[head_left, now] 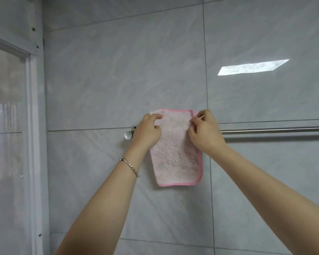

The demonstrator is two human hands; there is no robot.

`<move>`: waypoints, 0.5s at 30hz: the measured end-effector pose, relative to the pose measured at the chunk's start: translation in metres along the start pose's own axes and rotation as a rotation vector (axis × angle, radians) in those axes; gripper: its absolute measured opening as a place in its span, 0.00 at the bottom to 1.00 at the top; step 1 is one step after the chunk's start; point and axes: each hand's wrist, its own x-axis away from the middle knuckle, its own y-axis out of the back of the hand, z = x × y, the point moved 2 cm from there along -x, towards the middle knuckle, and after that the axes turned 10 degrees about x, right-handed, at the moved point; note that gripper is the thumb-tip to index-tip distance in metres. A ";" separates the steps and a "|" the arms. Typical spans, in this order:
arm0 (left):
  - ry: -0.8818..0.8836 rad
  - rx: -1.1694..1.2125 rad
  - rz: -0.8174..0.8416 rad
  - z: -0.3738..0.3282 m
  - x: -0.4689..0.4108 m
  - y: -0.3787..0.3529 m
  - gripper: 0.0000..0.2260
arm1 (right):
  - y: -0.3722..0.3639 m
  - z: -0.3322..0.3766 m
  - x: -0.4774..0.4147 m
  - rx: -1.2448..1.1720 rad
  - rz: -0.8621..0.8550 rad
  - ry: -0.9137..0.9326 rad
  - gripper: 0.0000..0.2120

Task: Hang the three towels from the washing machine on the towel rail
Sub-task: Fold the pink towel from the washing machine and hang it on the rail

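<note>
Towel (pixel 175 153): pink-edged, hanging against the rail (pixel 273 130) near its left end.
Left hand (pixel 148 132): fingers curled, pinching the towel's upper left edge.
Right hand (pixel 205 132): pinching the upper right corner.

Towel (pixel 175 150) over rail (pixel 273 130) left end, hands (pixel 147 132) either side

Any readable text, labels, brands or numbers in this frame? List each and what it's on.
None: no text shows in this frame.
The pale pink terry towel with pink trim, steel towel rail, grey wall tiles, thin metal bracelet and frosted glass panel show no print, tag or number.
</note>
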 end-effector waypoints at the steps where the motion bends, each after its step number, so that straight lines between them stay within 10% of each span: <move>1: 0.013 -0.063 0.038 0.000 -0.002 0.000 0.17 | -0.002 0.000 -0.002 0.081 -0.017 0.018 0.19; 10: 0.083 -0.252 0.155 0.007 -0.012 -0.003 0.19 | -0.009 0.012 -0.008 0.127 0.184 0.262 0.19; 15: -0.117 0.391 -0.470 0.019 0.027 0.001 0.07 | -0.009 0.014 -0.007 0.220 0.214 0.266 0.23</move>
